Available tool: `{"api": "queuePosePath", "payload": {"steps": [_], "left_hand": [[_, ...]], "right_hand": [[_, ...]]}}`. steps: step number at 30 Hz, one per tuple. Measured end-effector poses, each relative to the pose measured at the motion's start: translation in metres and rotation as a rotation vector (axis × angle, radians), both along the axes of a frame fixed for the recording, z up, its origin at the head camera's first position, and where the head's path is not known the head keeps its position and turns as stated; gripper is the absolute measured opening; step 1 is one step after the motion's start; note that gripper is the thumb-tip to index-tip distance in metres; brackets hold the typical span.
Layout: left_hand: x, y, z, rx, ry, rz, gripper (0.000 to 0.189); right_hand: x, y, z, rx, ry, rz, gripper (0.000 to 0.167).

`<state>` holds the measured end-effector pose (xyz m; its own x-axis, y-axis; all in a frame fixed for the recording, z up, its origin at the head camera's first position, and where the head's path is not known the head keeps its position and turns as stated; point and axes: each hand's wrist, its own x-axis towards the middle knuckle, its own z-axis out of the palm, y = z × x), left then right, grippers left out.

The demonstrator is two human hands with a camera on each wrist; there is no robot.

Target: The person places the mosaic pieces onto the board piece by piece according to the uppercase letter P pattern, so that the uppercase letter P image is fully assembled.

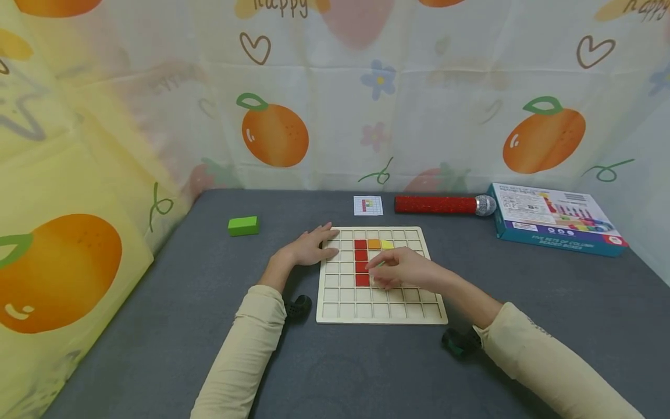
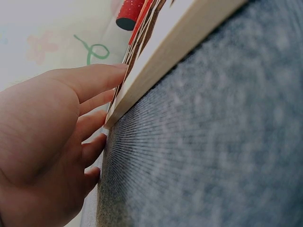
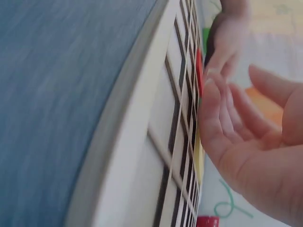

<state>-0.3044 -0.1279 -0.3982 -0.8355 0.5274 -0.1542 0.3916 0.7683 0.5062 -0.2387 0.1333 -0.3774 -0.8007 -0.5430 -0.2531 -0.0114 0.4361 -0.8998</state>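
A pale wooden grid board (image 1: 345, 312) lies on the table. Several red square tiles (image 1: 361, 255) form a column in it, with an orange tile (image 1: 374, 244) and a yellow tile (image 1: 387, 244) beside the top one. My left hand (image 1: 312, 247) rests on the board's upper left edge, its fingers extended. Over the middle of the board, my right hand (image 1: 400, 269) has its fingertips down by the red column. A sliver of green shows near those fingers, its shape mostly hidden. In the right wrist view the thumb (image 3: 270, 85) stands apart from the fingers.
A green block (image 1: 243, 226) sits on the left of the table. Behind the board lie a small printed pattern card (image 1: 368, 205) and a red microphone (image 1: 439, 204). At the back right is a teal and white box (image 1: 560, 218). A printed curtain hangs behind.
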Motion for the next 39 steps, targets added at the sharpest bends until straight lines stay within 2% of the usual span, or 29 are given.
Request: {"api": "queuePosePath", "payload": {"steps": [5, 10, 22, 31, 39], "left_hand": [[0.001, 0.0, 0.001, 0.011, -0.009, -0.003, 0.06], [0.002, 0.0, 0.002, 0.008, -0.012, 0.008, 0.06], [0.001, 0.0, 0.002, 0.004, -0.017, 0.011, 0.061], [0.001, 0.0, 0.002, 0.003, -0.016, 0.005, 0.061], [0.0, 0.001, 0.001, 0.0, -0.008, 0.01, 0.061]], "right_hand": [[-0.001, 0.019, 0.004, 0.033, 0.004, 0.082, 0.039], [-0.004, 0.038, 0.004, 0.034, 0.002, 0.122, 0.039], [0.001, 0.078, 0.005, 0.063, 0.017, 0.091, 0.04], [0.004, 0.1, 0.004, 0.033, 0.01, 0.056, 0.041], [0.006, 0.117, 0.002, 0.07, 0.037, 0.049, 0.039]]}}
